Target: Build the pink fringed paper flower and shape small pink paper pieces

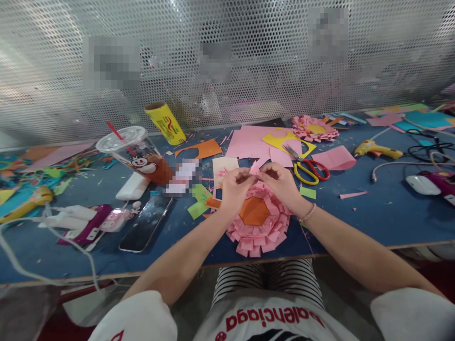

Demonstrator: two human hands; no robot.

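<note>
My left hand (234, 187) and my right hand (280, 182) meet above the blue table (373, 213). Between their fingertips they pinch a small pink paper piece (254, 167). Just below them lies a pink paper flower (259, 227) with an orange centre and rows of folded petals. My right wrist wears a thin bracelet. Both forearms reach in from the bottom of the view.
Scissors with red and yellow handles (308, 168) lie right of my hands on pink sheets (249, 142). A yellow glue gun (377, 150), a second paper flower (314, 128), a phone (145, 222), a tipped plastic cup (138, 154), a yellow tube (165, 123) and cables surround them. A perforated screen stands behind.
</note>
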